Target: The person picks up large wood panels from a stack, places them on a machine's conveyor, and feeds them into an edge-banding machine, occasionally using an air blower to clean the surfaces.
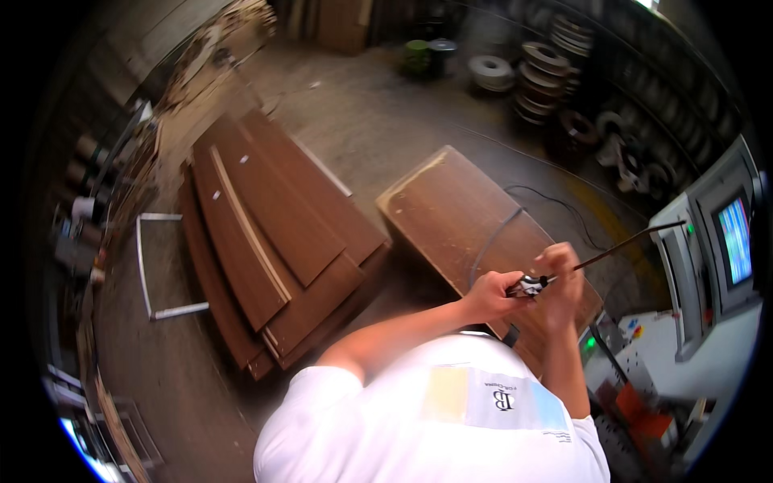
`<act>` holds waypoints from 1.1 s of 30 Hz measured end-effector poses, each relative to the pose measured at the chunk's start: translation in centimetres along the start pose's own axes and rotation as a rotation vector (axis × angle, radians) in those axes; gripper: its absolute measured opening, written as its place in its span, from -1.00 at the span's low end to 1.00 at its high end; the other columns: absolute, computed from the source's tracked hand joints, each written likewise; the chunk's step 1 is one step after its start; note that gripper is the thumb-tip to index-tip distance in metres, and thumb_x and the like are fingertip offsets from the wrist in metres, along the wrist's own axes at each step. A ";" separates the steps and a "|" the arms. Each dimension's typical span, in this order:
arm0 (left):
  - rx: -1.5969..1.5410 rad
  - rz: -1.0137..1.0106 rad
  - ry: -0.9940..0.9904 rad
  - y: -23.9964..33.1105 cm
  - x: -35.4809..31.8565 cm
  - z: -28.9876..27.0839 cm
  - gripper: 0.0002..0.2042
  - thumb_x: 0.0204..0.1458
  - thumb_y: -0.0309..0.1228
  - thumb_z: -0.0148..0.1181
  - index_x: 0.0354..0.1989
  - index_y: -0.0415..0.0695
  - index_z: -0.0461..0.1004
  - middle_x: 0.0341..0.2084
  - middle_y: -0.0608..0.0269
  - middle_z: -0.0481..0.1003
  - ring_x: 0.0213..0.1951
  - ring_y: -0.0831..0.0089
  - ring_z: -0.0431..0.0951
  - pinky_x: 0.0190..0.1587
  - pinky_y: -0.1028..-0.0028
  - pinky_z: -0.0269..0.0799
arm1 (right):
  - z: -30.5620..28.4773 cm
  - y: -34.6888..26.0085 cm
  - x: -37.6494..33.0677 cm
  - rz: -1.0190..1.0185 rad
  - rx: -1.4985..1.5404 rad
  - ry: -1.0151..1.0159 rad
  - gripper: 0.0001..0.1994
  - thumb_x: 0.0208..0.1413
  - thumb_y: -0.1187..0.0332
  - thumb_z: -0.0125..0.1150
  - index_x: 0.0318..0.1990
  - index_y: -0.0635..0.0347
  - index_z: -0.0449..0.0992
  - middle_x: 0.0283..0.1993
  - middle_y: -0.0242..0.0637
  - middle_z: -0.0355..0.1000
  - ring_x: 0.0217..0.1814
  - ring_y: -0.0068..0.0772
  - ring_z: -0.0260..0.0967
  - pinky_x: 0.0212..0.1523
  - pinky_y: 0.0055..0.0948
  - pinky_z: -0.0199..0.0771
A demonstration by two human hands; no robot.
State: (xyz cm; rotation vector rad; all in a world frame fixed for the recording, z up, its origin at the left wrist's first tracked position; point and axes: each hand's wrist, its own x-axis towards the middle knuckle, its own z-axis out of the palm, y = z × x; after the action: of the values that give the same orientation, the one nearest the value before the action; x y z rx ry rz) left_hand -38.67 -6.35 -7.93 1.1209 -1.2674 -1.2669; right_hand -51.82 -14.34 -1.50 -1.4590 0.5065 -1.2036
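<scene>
My left hand (486, 296) is closed around a small black-and-white hand tool (527, 286); its exact kind does not show. Close beside it, my right hand (561, 278) has its fingers curled over a thin dark brown strip (628, 245). The strip runs from those fingers up to the right, toward the machine. Blur hides the fingertips and whether tool and strip touch. Below both hands lies a brown wooden board (459, 213), worn pale at its far corner, with a grey cable (493, 237) across it.
Left of the board, brown panels (282, 225) lie in an uneven stack, with a white metal frame (141, 266) beyond. At right stands a grey machine with a lit screen (733, 240). Rolls of banding (538, 80) are piled at the back right. A dark cable (576, 213) trails over the floor.
</scene>
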 end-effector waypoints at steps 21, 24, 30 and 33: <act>-0.880 -0.123 1.613 -15.5 -23.3 -22.1 -0.77 0.24 -0.10 0.10 -0.21 0.00 0.42 -0.38 0.28 0.55 -0.35 0.36 0.60 -0.50 0.34 0.43 | 12.9 11.3 -3.9 0.195 -1.070 -1.331 -0.54 -0.15 0.00 0.43 -0.12 0.04 0.62 -0.39 -0.26 0.58 -0.30 -0.13 0.55 -0.24 -0.24 0.54; -0.988 -0.280 1.719 -25.1 -38.2 -22.5 -0.67 0.28 -0.06 0.01 -0.45 0.04 0.22 -0.72 0.37 0.26 -0.76 0.50 0.21 -0.72 0.42 0.06 | 9.8 13.6 -2.8 -0.055 -1.073 -1.142 -0.76 -0.26 0.20 0.50 -0.40 0.02 0.63 -0.45 -0.33 0.56 -0.35 -0.18 0.53 -0.20 -0.26 0.48; -0.765 -0.936 1.952 -24.6 -52.8 -16.0 -0.64 0.31 0.02 -0.09 -0.39 0.02 0.25 -0.76 0.36 0.23 -0.83 0.54 0.13 -0.80 0.46 0.10 | 4.2 15.3 0.4 -0.161 -1.212 -0.626 -0.94 -0.10 0.37 0.34 -0.46 0.04 0.56 -0.49 -0.34 0.50 -0.30 -0.16 0.44 -0.09 -0.23 0.35; -0.630 -1.117 1.596 -24.2 -50.4 -13.5 -0.53 0.27 0.17 -0.16 -0.41 0.00 0.25 -0.74 0.36 0.26 -0.83 0.56 0.12 -0.80 0.48 0.07 | 3.6 17.9 -0.2 -0.187 -1.242 -0.631 -0.85 0.00 0.22 0.35 -0.45 0.04 0.56 -0.50 -0.31 0.49 -0.30 -0.16 0.44 -0.13 -0.22 0.33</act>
State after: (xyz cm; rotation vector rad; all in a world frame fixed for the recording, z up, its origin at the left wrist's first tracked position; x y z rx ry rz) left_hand -21.39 41.94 -34.11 1.7114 0.9946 -0.8053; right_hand -43.29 -17.56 -17.32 -2.8441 0.7139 -0.4014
